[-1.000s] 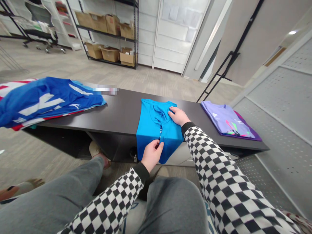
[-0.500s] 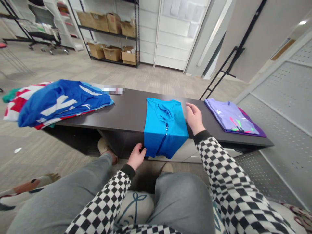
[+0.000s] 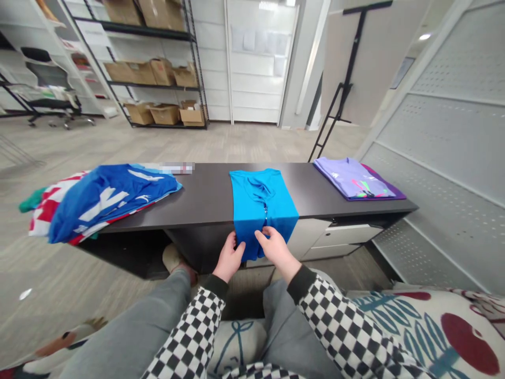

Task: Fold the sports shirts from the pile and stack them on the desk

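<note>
Turquoise T-shirt (image 3: pixel 263 202), hem under left hand (image 3: pixel 229 257) and right hand (image 3: pixel 276 250), grip too hidden to tell

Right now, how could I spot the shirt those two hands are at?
Find the long dark desk ahead. At its middle lies a plain turquoise shirt, its lower part hanging over the front edge, with the left hand and right hand at its hem. Unlike the lilac folded shirt and the printed blue pile either side, it shows no print.
</note>
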A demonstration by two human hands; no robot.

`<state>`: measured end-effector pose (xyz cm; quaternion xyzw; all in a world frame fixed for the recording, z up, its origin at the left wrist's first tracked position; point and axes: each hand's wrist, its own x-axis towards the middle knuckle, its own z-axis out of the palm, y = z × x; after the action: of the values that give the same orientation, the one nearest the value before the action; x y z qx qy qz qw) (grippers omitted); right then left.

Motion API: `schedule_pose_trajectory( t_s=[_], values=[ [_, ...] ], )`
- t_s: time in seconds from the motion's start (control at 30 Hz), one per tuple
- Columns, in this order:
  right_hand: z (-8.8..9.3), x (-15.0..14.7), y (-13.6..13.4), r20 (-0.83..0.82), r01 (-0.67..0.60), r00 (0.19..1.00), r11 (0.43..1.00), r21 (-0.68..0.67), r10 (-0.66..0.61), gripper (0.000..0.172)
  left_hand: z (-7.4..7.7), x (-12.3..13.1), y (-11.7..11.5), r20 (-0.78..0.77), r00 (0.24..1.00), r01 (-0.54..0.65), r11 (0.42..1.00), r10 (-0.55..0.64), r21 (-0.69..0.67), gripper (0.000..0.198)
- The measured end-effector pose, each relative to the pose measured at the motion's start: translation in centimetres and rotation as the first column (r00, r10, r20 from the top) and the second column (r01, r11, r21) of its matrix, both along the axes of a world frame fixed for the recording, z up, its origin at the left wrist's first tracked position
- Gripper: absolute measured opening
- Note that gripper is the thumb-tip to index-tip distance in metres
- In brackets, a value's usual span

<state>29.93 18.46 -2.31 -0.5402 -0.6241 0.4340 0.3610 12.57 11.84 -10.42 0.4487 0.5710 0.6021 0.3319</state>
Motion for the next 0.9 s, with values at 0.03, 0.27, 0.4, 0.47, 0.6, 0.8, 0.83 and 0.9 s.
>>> schedule_pose_trajectory(
  t_s=[0.03, 0.27, 0.4, 0.47, 0.6, 0.8, 0.83, 0.9],
  values=[
    [-0.2, -0.3, 0.2, 0.002, 0.006, 1.0, 1.0, 0.017, -0.006, 0.038, -0.1, 0.1, -0.3, 0.003, 1.0, 0.001, 1.0, -0.001, 0.011, 0.053],
    [-0.4, -0.2, 0.7, -0.136, 0.01, 0.991, 0.996, 0.089, 0.002, 0.052, 0.2, 0.3, -0.6, 0.04, 0.999, 0.014, 0.999, -0.015, 0.032, 0.054],
    [0.3, 0.0, 0.9, -0.197, 0.023, 0.98, 0.993, 0.113, 0.0, 0.049, 0.6, 0.2, -0.1, 0.021, 1.0, 0.022, 1.0, -0.023, 0.021, 0.054],
    [0.8, 0.1, 0.7, -0.19, 0.029, 0.982, 0.991, 0.128, -0.004, 0.046, 0.7, 0.2, 0.1, 0.022, 1.0, 0.018, 0.999, -0.018, 0.028, 0.053],
    [1.7, 0.2, 0.3, -0.188, 0.052, 0.982, 0.985, 0.163, -0.021, 0.039, 0.7, 0.2, 0.2, 0.048, 0.999, -0.007, 0.999, 0.005, 0.035, 0.052],
    [1.8, 0.2, 0.2, -0.195, 0.086, 0.979, 0.981, 0.176, -0.051, 0.034, 0.7, 0.2, 0.0, 0.033, 0.999, -0.028, 0.999, 0.027, 0.015, 0.053],
    [1.6, 0.2, 0.3, -0.194, 0.092, 0.979, 0.981, 0.169, -0.059, 0.033, 0.8, 0.2, 0.0, 0.025, 0.999, -0.032, 0.999, 0.032, 0.014, 0.053],
    [1.2, 0.2, 0.5, -0.184, 0.096, 0.981, 0.984, 0.153, -0.067, 0.032, 1.1, 0.3, 0.0, 0.009, 0.999, -0.038, 0.999, 0.038, 0.017, 0.05]
  ],
)
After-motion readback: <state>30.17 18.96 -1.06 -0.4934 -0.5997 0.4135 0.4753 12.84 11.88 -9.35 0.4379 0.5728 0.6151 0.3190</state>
